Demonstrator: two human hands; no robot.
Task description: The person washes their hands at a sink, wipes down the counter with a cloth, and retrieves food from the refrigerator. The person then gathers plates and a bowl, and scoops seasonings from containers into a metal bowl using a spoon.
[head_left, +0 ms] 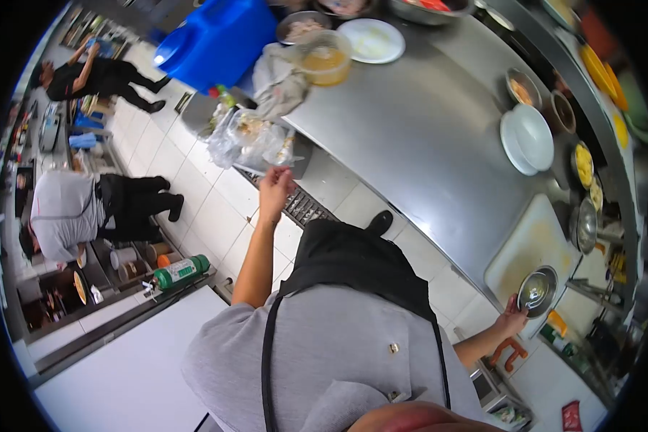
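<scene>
My right hand [511,319] grips the rim of a small metal bowl [538,291] above the lower corner of a stained white cutting board [529,245]. Something pale and shiny lies inside the bowl. Off the table's left edge, my left hand [276,193] is raised over the floor with its fingers curled together; whatever may be between them is too small to make out. Just beyond it is a clear plastic bag [248,137] with scraps in it, lining a bin.
A steel table [389,129] carries a cloth [279,79], a tub of yellowish liquid [324,57], white plates [371,41] and stacked white dishes [527,140]. A blue jerrycan [219,39] stands behind the bin. Two people [65,212] work at the left counter. A floor grate [306,207] lies below.
</scene>
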